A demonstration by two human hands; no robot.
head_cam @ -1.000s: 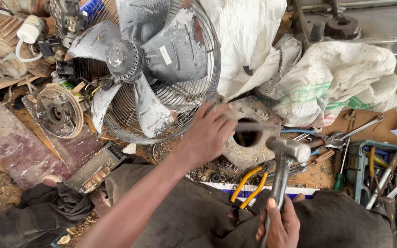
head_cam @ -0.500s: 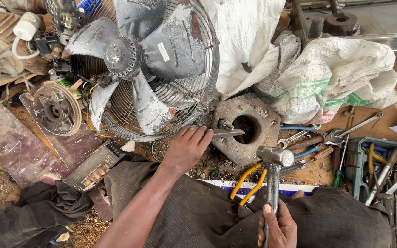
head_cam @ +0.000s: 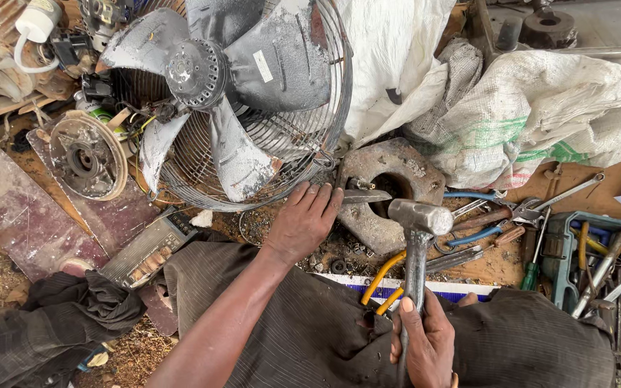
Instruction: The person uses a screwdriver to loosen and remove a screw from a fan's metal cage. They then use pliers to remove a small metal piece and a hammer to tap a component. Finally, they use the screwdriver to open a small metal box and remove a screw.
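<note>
Since the earlier frame, left hand [head_cam: 303, 219] has withdrawn to the rusted ring casting's [head_cam: 389, 197] left edge, fingers extended, pinning a chisel [head_cam: 364, 195]. Right hand [head_cam: 424, 345] clenches the hammer [head_cam: 418, 237] below the casting.

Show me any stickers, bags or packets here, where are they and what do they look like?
Sticker: small white rectangle on a grey fan blade, top middle.
Woven sack: upper right, bulging, white with green and red stripes.
White bag: top middle, beside the fan cage, crumpled and plain.
Spray can: left of the fan, small, green and white label.
No screens or signs.
</note>
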